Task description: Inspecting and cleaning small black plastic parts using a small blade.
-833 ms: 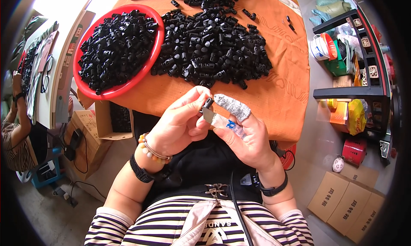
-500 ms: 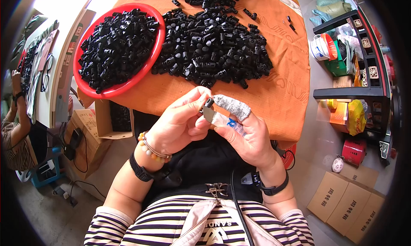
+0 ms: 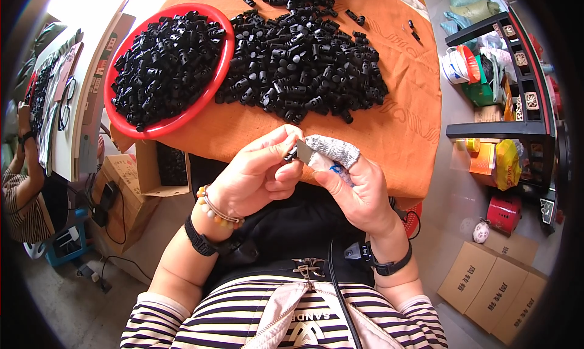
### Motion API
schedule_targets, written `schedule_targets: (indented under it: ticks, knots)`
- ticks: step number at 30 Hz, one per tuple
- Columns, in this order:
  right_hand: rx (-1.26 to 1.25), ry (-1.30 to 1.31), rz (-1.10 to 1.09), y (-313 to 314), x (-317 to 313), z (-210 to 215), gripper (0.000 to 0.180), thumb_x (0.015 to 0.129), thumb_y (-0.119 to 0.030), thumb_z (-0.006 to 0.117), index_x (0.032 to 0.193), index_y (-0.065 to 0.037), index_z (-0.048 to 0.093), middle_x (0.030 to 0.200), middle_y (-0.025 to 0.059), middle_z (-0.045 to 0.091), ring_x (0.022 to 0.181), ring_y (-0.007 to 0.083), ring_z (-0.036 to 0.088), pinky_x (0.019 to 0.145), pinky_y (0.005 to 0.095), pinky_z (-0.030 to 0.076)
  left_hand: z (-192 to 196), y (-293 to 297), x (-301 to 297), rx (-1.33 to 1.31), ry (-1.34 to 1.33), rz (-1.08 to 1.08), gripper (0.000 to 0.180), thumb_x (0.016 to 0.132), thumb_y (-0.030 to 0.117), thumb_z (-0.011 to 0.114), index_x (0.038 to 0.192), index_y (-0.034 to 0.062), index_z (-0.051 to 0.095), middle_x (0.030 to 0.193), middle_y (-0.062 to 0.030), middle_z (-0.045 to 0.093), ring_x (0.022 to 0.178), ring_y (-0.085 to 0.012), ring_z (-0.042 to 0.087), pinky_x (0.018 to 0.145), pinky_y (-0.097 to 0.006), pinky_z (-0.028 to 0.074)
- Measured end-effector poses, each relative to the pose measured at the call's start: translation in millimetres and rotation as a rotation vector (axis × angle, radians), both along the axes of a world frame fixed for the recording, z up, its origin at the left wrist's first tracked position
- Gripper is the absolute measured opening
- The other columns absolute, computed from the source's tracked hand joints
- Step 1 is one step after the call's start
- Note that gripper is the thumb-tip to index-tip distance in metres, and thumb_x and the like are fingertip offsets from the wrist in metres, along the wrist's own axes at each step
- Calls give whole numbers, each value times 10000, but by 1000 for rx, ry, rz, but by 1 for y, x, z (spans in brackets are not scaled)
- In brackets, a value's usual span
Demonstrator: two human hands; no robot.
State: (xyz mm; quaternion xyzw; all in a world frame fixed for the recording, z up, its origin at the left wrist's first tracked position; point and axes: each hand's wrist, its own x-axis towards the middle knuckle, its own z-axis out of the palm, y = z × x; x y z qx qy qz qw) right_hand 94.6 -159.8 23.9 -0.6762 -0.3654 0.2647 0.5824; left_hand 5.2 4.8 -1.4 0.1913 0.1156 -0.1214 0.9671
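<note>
My left hand (image 3: pixel 267 169) is closed, pinching a small black plastic part (image 3: pixel 291 154) that looks like a cord lock, between thumb and forefinger. In my right hand (image 3: pixel 359 188) is a short metal blade (image 3: pixel 304 151), its grip wrapped in white with blue marks. A grey knitted finger cover sits on that hand's forefinger, which lies along the blade. The blade meets the black part's right side; fingers partly hide both. Beyond my hands, a heap of similar black parts (image 3: pixel 304 69) lies on the orange cloth (image 3: pixel 401 130).
A red basin (image 3: pixel 230 51) full of black parts stands at the left of the cloth-covered table. Cartons (image 3: pixel 121 197) are on the floor at left. A black shelf (image 3: pixel 486 130) and flattened cardboard (image 3: pixel 486 282) are at right. Another person's arm (image 3: pixel 24 160) shows at far left.
My right hand has tilted and shifted slightly, so more of the blade's flat side shows at the black part. My left hand stays nearly in place, still pinching the part.
</note>
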Motion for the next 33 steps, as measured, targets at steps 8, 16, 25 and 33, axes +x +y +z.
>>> schedule_targets:
  ticks: [8, 16, 25, 33]
  knots:
    - [65, 169, -149, 5, 4, -7, 486, 892, -193, 589, 1281, 38, 412, 881, 4, 593, 744, 38, 512, 651, 167, 419, 5, -4, 2, 28, 33, 15, 110, 962, 244, 421, 953, 143, 466, 618, 22, 425, 469, -48, 282, 432, -184, 242]
    - [70, 140, -245, 25, 5, -9, 530, 838, -155, 663, 1267, 38, 420, 739, -54, 452, 622, 9, 364, 538, 147, 333, 6, -7, 2, 90, 34, -10, 115, 959, 240, 426, 945, 133, 467, 621, 18, 435, 473, -51, 313, 424, -198, 261]
    - [-6, 33, -544, -3, 33, -25, 552, 795, -20, 666, 1287, -11, 416, 888, -17, 496, 710, 18, 418, 654, 159, 378, 22, 51, -2, 500, 47, 639, 171, 939, 163, 438, 1077, 67, 469, 774, -46, 525, 529, -84, 430, 480, -191, 373]
    - [-110, -303, -522, -1, 38, -49, 618, 738, 5, 684, 1293, -56, 421, 868, 92, 594, 758, 170, 593, 687, 285, 490, 38, 116, -12, 653, -180, 806, 402, 947, 158, 424, 1306, 6, 323, 1334, -233, 385, 1094, -276, 540, 793, -297, 530]
